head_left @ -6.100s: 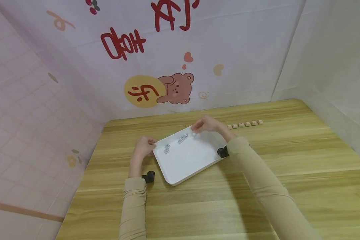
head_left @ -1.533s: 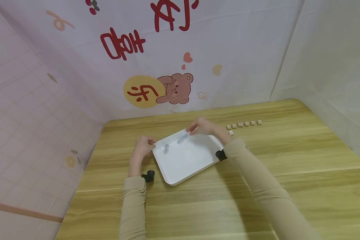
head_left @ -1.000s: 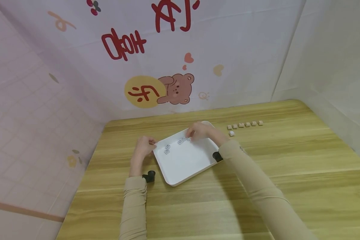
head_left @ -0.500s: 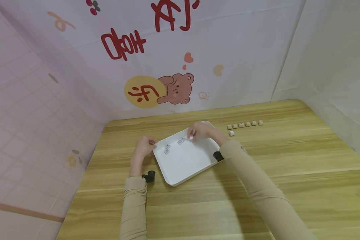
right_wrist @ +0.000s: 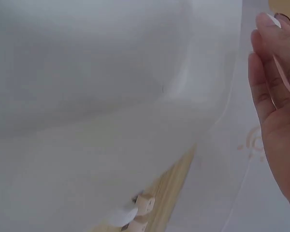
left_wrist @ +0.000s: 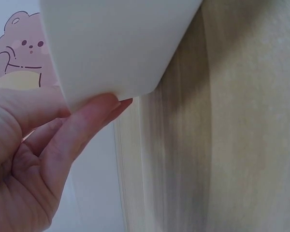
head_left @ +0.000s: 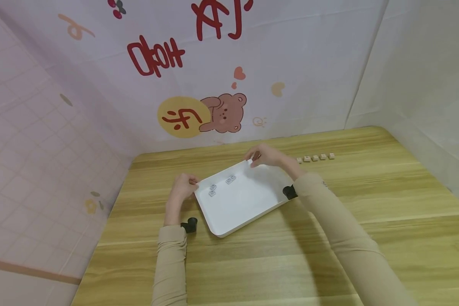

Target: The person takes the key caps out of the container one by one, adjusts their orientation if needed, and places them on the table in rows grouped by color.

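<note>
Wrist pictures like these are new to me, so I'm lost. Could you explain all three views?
There is no robot here, just a person working bare-handed. The head view comes from a camera worn on the head, looking down; each wrist view comes from that wrist's own camera. On the wooden table lies a row of small pale pieces, right of a white tray holding a few greyish pieces. The left hand pinches the tray's corner; the right hand, near its far edge, seems to pinch a small white piece.

The left wrist view crops the tray [left_wrist: 116, 48].
</note>
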The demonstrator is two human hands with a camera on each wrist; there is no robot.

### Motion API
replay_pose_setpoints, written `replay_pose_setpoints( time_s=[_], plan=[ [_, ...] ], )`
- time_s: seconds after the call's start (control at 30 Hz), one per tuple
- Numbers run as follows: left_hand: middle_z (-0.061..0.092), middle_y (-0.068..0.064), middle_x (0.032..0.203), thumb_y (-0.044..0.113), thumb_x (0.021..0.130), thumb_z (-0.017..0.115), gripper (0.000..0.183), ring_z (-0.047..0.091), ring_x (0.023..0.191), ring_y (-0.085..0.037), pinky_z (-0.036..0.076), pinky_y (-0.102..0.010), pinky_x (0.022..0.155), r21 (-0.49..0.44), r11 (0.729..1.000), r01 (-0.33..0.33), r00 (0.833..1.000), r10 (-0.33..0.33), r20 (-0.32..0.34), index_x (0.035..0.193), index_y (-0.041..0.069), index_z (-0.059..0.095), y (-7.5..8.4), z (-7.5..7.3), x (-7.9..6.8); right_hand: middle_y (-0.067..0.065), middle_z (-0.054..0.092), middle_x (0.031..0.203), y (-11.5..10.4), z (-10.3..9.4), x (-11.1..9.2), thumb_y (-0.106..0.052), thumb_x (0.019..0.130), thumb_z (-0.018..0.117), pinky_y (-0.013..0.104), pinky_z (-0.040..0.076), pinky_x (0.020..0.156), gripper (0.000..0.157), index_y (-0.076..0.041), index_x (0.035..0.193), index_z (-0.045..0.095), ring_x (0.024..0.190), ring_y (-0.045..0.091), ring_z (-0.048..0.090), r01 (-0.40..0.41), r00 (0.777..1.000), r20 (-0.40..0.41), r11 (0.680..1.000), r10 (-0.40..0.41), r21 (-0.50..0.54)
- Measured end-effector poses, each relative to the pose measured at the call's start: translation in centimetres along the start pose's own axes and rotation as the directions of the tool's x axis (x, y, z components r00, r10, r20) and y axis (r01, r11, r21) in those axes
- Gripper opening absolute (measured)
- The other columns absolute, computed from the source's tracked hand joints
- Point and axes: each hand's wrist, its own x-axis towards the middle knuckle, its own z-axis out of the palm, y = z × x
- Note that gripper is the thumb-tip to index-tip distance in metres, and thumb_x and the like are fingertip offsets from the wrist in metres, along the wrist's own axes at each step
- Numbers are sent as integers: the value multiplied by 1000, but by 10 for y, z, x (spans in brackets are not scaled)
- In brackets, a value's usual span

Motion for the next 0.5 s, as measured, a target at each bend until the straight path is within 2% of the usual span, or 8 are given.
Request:
replay_pose_setpoints(
  time_s=[0.2, 0.37, 0.5],
  plan=[
    [67, -24, 103, -3, 86, 59, 21, 65, 90, -28, 60, -31, 64, -3, 1000, -3, 1000, 3, -1, 105, -5, 68, 0, -1, -1, 13, 67, 117, 15, -13, -19, -10, 83, 72, 34, 55, 87, 33, -4, 115, 67, 100, 24, 63, -71, 988, -130, 988, 89, 140],
    [67, -25, 105, -3, 86, 58, 22, 64, 93, -30, 60, -31, 65, -6, 1000, -1, 1000, 1, 3, 107, -6, 67, -1, -1, -2, 15, 67, 113, 36, -22, -37, -16, 85, 71, 28, 54, 83, 35, -4, 117, 66, 95, 17, 63, -99, 969, -206, 980, 134, 171],
    [66, -25, 106, -3, 87, 58, 23, 64, 92, -30, 60, -32, 67, -17, 1000, 4, 1000, -4, 10, 108, -6, 67, -1, -1, -1, 14, 67, 107, 49, -30, -54, -15, 85, 71, 28, 55, 79, 33, -3, 115, 66, 90, 14, 61, -115, 962, -225, 975, 157, 192]
  ],
)
